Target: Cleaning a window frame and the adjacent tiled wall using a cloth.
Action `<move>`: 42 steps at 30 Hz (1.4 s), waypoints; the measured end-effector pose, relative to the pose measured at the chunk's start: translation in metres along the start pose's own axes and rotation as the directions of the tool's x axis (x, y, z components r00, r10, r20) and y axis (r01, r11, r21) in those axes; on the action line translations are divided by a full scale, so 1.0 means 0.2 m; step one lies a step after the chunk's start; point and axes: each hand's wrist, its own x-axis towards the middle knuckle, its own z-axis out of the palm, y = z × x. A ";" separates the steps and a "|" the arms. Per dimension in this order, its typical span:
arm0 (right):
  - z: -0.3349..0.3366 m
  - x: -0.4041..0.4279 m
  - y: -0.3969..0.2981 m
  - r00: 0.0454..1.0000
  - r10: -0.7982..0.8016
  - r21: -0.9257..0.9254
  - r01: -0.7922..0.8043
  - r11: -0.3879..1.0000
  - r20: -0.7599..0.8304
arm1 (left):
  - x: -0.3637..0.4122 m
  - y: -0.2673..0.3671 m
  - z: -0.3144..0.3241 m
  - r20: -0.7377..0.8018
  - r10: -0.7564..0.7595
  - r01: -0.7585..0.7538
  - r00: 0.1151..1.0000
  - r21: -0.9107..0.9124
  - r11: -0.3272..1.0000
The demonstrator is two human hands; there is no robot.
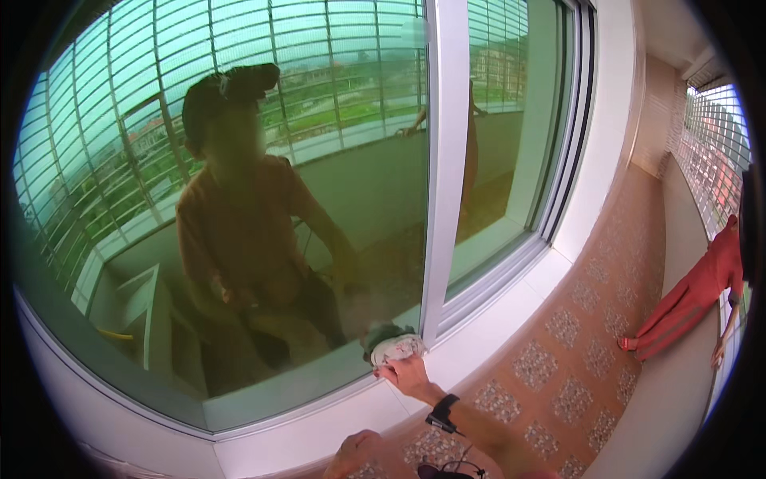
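Observation:
My right hand (408, 377) grips a crumpled cloth (400, 348), pale with reddish marks. The cloth is pressed to the green-tinted glass pane (359, 251) at its lower corner, beside the upright silver metal frame (441, 179). A black band with a small device (443, 413) circles my right wrist. My left hand (357, 452) is low at the bottom edge, apart from the glass and partly cut off; whether it holds anything cannot be seen. A person in a cap and the cloth are reflected in the pane.
A white tiled sill (479, 347) runs below the window. Beyond the frame is a second glass pane (491, 179). Another person in red clothes (688, 293) stands at the right by a low wall (682, 197). The floor (538, 365) has pebble-patterned tiles. Cables (464, 464) hang near my body.

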 end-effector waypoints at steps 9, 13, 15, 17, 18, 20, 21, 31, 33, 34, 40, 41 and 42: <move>-0.65 0.72 -0.50 0.896 -0.137 0.100 0.197 0.975 -0.423 | -0.14 -0.03 -0.05 -0.062 0.193 -0.193 0.979 0.016 0.981; -1.06 1.25 -0.73 0.782 -0.278 0.016 0.345 0.938 -0.558 | -0.08 -0.03 -0.09 -0.023 0.200 -0.199 0.979 0.055 0.979; -1.20 1.46 -0.85 0.758 -0.255 0.038 0.346 0.937 -0.601 | -0.08 -0.04 -0.10 -0.047 0.229 -0.227 0.972 0.052 0.972; -1.32 1.68 -0.95 0.611 -0.307 -0.038 0.412 0.911 -0.730 | -0.13 0.05 -0.11 -0.052 0.229 -0.227 0.972 0.044 0.973; -1.39 1.76 -1.00 0.553 -0.316 -0.114 0.368 0.923 -0.771 | -0.13 0.09 -0.12 -0.042 0.229 -0.227 0.973 0.038 0.973; -1.50 1.92 -1.07 0.511 -0.337 -0.140 0.384 0.912 -0.791 | -0.13 0.10 -0.16 -0.058 0.236 -0.235 0.970 0.021 0.972; -1.52 1.99 -1.10 0.497 -0.307 -0.133 0.355 0.926 -0.812 | -0.14 0.10 -0.18 -0.070 0.234 -0.235 0.970 0.003 0.972; -1.89 2.49 -1.55 0.481 -0.111 -0.131 -0.008 0.991 -0.869 | -0.19 0.01 -0.36 -0.175 0.314 -0.333 0.933 -0.095 0.938; -1.86 2.47 -1.63 0.492 -0.107 -0.128 -0.008 0.992 -0.864 | -0.20 0.00 -0.38 -0.164 0.314 -0.326 0.935 -0.051 0.944; -1.83 2.47 -1.66 0.476 -0.110 -0.118 0.013 0.993 -0.873 | -0.20 -0.01 -0.38 -0.187 0.318 -0.333 0.930 -0.058 0.941; -1.53 2.42 -2.01 0.577 -0.235 -0.138 0.207 0.969 -0.782 | -0.35 0.07 -0.44 -0.208 0.306 -0.321 0.929 -0.042 0.946; -1.48 2.40 -2.10 0.603 -0.294 -0.147 0.282 0.948 -0.741 | -0.36 0.08 -0.44 -0.226 0.304 -0.324 0.926 -0.056 0.945; -1.40 2.40 -2.20 0.561 -0.381 -0.188 0.372 0.909 -0.734 | -0.38 0.11 -0.45 -0.216 0.342 -0.350 0.915 0.001 0.937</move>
